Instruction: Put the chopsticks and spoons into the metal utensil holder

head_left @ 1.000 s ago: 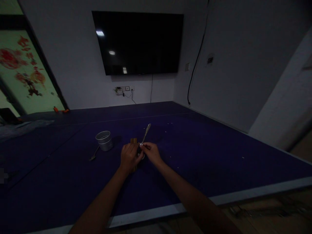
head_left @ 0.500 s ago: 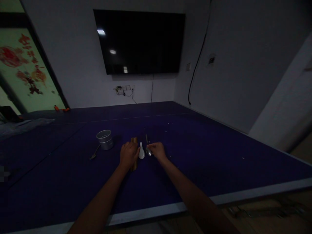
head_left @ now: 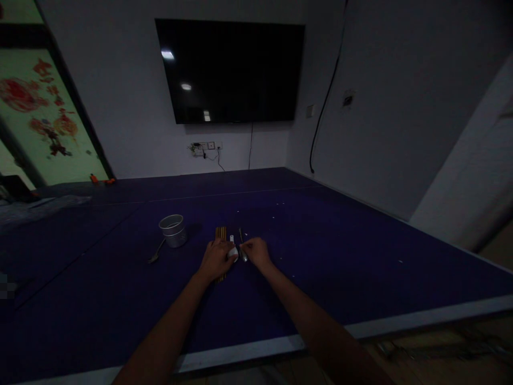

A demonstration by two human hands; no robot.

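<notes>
My left hand (head_left: 214,258) lies over a row of wooden chopsticks (head_left: 220,232), fingers stretched across them. Its thumb and fingertips touch a white soup spoon (head_left: 232,239) just to the right, whose bowl is partly covered. My right hand (head_left: 257,252) is closed, pinching a metal spoon (head_left: 244,258) by its middle. That spoon is roughly parallel to the white one, handle pointing away from me and bowl end nearer. A small gap separates the two hands.
Left of the chopsticks stands a metal cup (head_left: 173,235), with a fork (head_left: 154,258) beside it on the purple tabletop (head_left: 120,305). Small white bits are scattered to the right. Crumpled plastic (head_left: 60,203) lies far left. A television (head_left: 236,72) hangs on the wall.
My left hand has shifted slightly right, its thumb now over the white spoon's bowl. The metal spoon has moved a little toward me and lies straighter alongside the white spoon.
</notes>
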